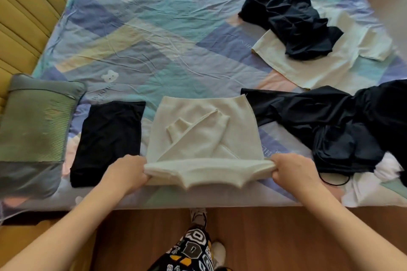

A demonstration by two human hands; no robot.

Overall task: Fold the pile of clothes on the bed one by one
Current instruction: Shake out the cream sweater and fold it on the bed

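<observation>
Two hands grip the near edge of a cream sweater (203,136) lying at the bed's near side: the left hand (126,174) and the right hand (294,172) each curl their fingers round a bunched corner, fingertips hidden in the fabric. Its sleeves lie crossed on top. A folded black garment (108,141) sits just left of it. A dark heap (343,130) to the right runs off the picture's edge, partly covering something white. Farther back, a dark crumpled garment (288,20) rests on a flat cream shirt (326,59). The bed sheet (154,35) is wrinkled pastel patchwork with a small bear; its printed words are too blurred to read. A green pillow (37,130) lies left; wooden floor (275,237) below.
</observation>
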